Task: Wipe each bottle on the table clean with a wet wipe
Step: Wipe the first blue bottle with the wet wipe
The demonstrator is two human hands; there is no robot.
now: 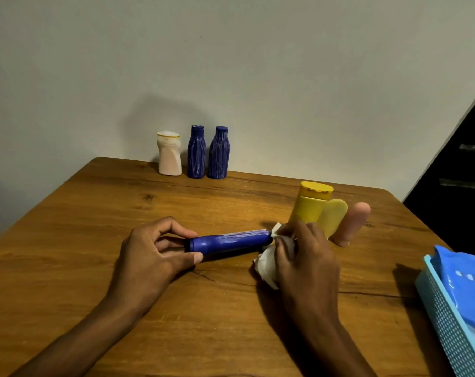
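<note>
A blue bottle [228,242] lies on its side over the middle of the wooden table [95,240], cap end to the left. My left hand [154,248] pinches its cap end between thumb and fingers. My right hand [304,254] grips a crumpled white wet wipe [267,268] against the bottle's right end. At the back stand a white bottle [169,154] and two blue bottles [196,152] [218,153] streaked with white. Behind my right hand are a yellow bottle [311,202], a pale yellow bottle [334,216] and a pink bottle [353,223].
A light blue mesh basket [446,327] sits at the table's right edge with a blue wipes pack [465,284] in it. A pale wall rises behind the table. A dark opening shows at the far right.
</note>
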